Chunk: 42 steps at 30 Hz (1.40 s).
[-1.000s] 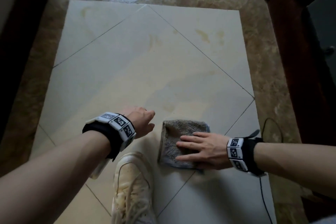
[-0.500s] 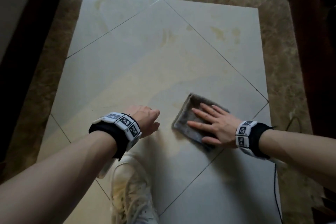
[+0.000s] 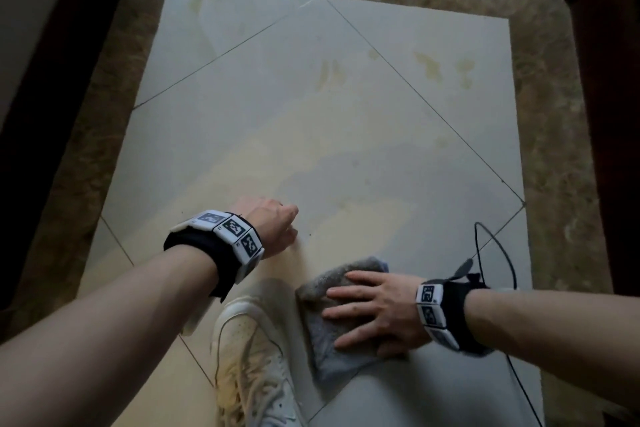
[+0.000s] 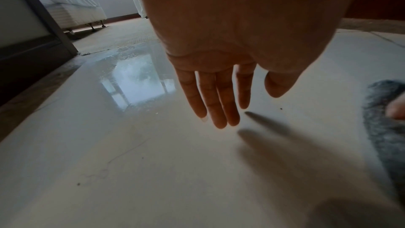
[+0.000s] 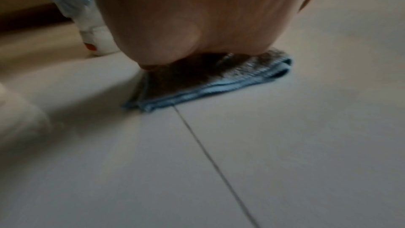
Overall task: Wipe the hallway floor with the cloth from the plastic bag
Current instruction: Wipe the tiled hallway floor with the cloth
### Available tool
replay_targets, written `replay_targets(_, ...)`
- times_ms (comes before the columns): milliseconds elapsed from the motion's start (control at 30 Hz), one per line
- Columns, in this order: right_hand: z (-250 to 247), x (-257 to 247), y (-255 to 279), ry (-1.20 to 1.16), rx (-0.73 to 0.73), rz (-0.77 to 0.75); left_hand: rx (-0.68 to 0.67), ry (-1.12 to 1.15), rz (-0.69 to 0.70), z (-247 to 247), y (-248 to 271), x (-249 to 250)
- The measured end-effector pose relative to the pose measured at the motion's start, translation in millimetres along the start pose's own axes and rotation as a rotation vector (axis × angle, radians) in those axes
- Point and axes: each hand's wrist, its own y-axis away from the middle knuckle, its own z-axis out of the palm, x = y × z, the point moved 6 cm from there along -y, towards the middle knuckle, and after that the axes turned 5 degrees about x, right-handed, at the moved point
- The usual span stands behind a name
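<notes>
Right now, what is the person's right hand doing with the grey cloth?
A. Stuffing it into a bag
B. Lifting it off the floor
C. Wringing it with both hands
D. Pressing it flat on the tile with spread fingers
D: the right hand lies flat on the grey cloth, which rests on the tile floor; the left hand hangs apart, holding nothing.

Pale glossy floor tiles [image 3: 346, 121] with diagonal grout lines and yellowish stains, brown marble border [image 3: 561, 149], dark wood door frame [image 3: 609, 114], carpet beyond [image 4: 118, 35], white-skirted bed [image 4: 72, 6], window light reflected on the tiles.
</notes>
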Motion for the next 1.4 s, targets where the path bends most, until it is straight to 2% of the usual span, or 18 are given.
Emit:
replay_targets(67, -4.7, 23.9, 3.0, 0.006, 0.000, 0.043, -0.003, 0.005, 0.006, 2.4, 2.8, 1.4)
replay_targets(267, -31.3, 121.6, 30.1, -0.049, -0.003, 0.638, 0.012, 0.023, -0.008, 7.4, 12.5, -9.7)
replay_targets(367, -33.1, 128.4, 21.9, -0.105, -0.061, 0.784, 0.017, 0.017, -0.039, 10.1, 18.9, -20.9)
replay_targets(433, -32.6, 112.0, 7.1, -0.100, -0.055, 0.741, 0.017, 0.004, -0.055, 11.8, 23.4, -26.6)
replay_targets(600, -23.9, 39.4, -36.6, 0.051, -0.021, 0.217, 0.017, -0.027, -0.077, 14.1, 32.4, -30.2)
replay_targets(700, -24.8, 37.6, -44.5, 0.027, -0.055, 0.095, 0.018, -0.037, -0.083, 14.0, 34.6, -26.7)
replay_targets(767, -35.6, 70.7, -40.3, -0.006, -0.020, 0.213, 0.039, 0.022, -0.087, 13.3, 35.4, -25.3)
replay_targets(900, -60.2, 157.8, -13.2, -0.136, 0.016, 0.757, 0.039, 0.102, -0.116, 19.3, 44.6, -24.6)
replay_targets(967, -63.5, 169.0, -13.1, -0.184, -0.014, 0.907, 0.030, 0.089, -0.117, 23.0, 48.8, -28.0)
replay_targets(1000, -62.1, 165.2, -18.2, -0.192, -0.021, 0.932, 0.025, 0.087, -0.129, 24.3, 50.3, -31.5)
replay_targets(1067, -53.2, 143.6, -33.7, -0.140, -0.025, 0.863, 0.024, 0.087, -0.166, 25.6, 52.1, -39.0)
replay_targets(1167, -45.5, 93.6, -61.0, -0.019, 0.007, 0.520, 0.034, 0.067, -0.195, 23.9, 53.7, -44.6)
replay_targets(1233, -38.3, 70.0, -69.1, 0.026, -0.024, 0.352, 0.055, 0.062, -0.190, 22.2, 55.7, -44.4)
replay_targets(1333, -39.7, 72.8, -68.5, 0.018, -0.016, 0.269, 0.066, 0.054, -0.164, 24.8, 60.0, -40.3)
replay_targets(1400, -50.1, 99.3, -61.9, -0.019, 0.014, 0.368, 0.038, 0.054, -0.163, 29.7, 64.0, -38.2)
